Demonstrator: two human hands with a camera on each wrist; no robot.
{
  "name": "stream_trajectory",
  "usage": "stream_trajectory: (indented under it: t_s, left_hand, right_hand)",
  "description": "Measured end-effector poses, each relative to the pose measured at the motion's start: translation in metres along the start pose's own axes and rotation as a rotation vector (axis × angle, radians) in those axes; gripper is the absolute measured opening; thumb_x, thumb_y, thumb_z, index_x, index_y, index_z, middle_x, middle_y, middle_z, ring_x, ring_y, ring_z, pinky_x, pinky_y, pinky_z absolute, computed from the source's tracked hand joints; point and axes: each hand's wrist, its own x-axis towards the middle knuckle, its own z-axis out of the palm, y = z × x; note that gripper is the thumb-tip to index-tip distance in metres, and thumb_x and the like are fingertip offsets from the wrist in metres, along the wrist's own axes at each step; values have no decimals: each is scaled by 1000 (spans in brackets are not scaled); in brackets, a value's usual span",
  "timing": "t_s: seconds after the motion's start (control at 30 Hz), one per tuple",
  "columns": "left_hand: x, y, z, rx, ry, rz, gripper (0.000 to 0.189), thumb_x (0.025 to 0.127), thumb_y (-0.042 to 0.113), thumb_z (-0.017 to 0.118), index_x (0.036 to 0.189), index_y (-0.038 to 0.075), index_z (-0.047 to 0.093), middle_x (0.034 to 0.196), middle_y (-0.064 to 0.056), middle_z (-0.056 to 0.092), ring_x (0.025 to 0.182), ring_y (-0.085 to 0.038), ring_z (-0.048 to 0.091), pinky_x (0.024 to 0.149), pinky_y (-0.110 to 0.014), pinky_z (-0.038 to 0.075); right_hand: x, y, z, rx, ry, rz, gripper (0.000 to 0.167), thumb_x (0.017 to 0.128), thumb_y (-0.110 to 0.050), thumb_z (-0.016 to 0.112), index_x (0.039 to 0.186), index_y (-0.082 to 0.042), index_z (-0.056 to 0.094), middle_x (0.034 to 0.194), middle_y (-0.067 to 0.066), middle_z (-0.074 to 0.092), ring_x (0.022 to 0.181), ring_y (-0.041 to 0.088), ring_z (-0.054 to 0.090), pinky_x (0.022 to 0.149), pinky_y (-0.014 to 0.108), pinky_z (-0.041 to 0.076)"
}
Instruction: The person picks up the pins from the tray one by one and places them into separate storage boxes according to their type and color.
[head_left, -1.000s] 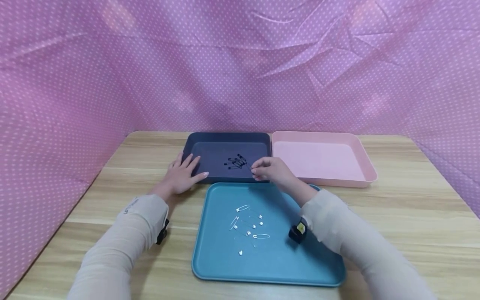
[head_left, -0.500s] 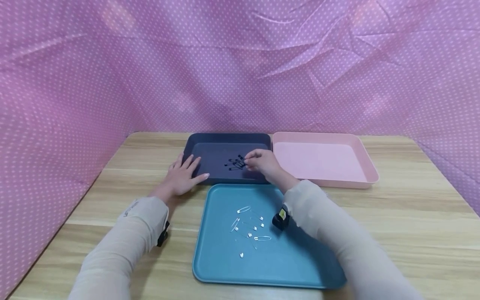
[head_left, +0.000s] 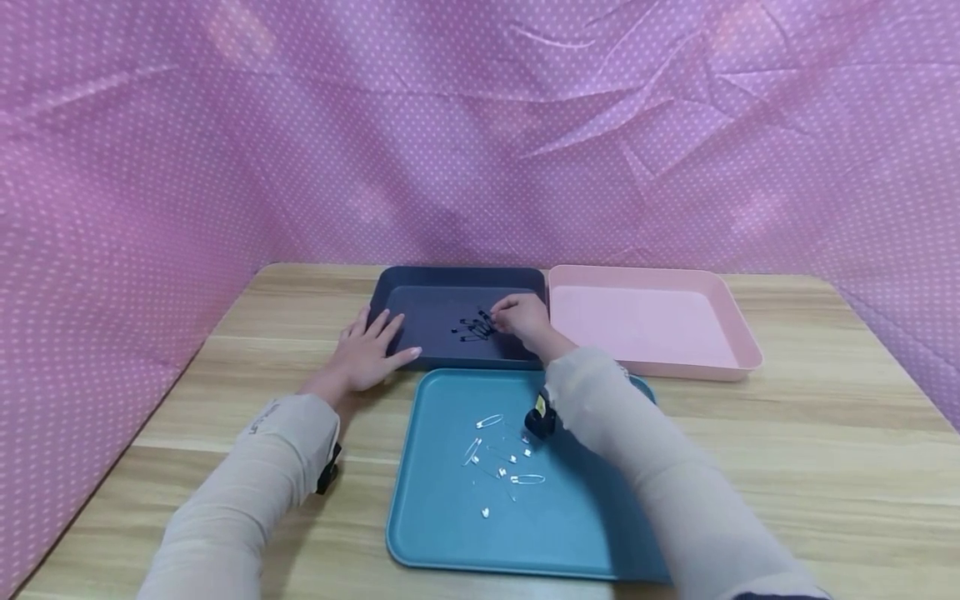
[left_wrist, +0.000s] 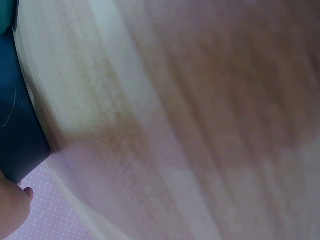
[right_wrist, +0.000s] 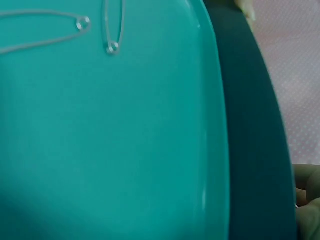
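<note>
Several black safety pins [head_left: 474, 329] lie in a loose pile in the navy tray [head_left: 420, 300]. At the pile's right side my right hand [head_left: 519, 317] reaches over the tray's front, thumb and fingers pinched at the end of a black safety pin; the fingertips partly hide it. My left hand [head_left: 363, 354] rests with spread fingers on the navy tray's left rim and front corner. Nearer to me, several silver safety pins [head_left: 490, 422] lie scattered on the teal tray [head_left: 450, 533]. In the right wrist view only curled fingers [right_wrist: 307, 182] show at the edge.
A pink tray [head_left: 637, 325] stands right beside the navy one at the back of the wooden table [head_left: 825, 400]. The teal tray sits directly in front of both. Pink dotted cloth [head_left: 420, 167] hangs behind and at the sides.
My right hand has moved left and a little farther back, from the navy tray's front right corner to the black pins. My left hand stays on the rim.
</note>
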Motion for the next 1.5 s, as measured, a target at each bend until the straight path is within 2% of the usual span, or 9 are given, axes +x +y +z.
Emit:
stream_trajectory:
  t_s: [0.2, 0.5, 0.73, 1.07, 1.5]
  left_hand:
    - [-2, 1, -2, -10, -1, 0, 85, 78, 70, 17, 139, 12, 11, 142, -17, 6, 126, -38, -10, 96, -55, 2]
    - [-1, 2, -3, -3, -9, 2, 83, 79, 68, 18, 140, 12, 11, 142, -16, 5, 126, -38, -10, 96, -55, 2]
    - [-1, 3, -6, -13, -9, -3, 84, 79, 69, 17, 140, 12, 10, 143, -16, 5, 126, -37, -11, 96, -54, 1]
    - [-1, 3, -7, -20, -14, -10, 84, 79, 69, 17, 140, 12, 11, 142, -16, 6, 126, -36, -11, 97, -54, 1]
    - [0, 1, -6, -22, -34, -18, 84, 78, 70, 16, 140, 13, 9, 143, -15, 5, 126, -37, -10, 96, -54, 1]
  right_hand:
    - [7, 3, 7, 12, 23, -13, 13, 81, 6, 50, 85, 9, 62, 82, 13, 60, 66, 14, 56, 63, 23, 48]
    - [12, 2, 13, -76, 57, -14, 13, 82, 2, 51, 82, 4, 64, 78, 12, 61, 67, 16, 58, 60, 22, 48]
    - [13, 1, 15, -101, 50, -29, 14, 83, 1, 50, 84, 3, 64, 83, 12, 61, 73, 19, 60, 60, 24, 48]
    - [13, 2, 15, -59, 23, -46, 13, 83, 1, 51, 86, 6, 62, 88, 15, 61, 76, 21, 59, 64, 24, 48]
    - [0, 0, 6, -47, -40, -34, 14, 85, -6, 52, 91, 3, 60, 92, 12, 60, 78, 19, 58, 67, 24, 48]
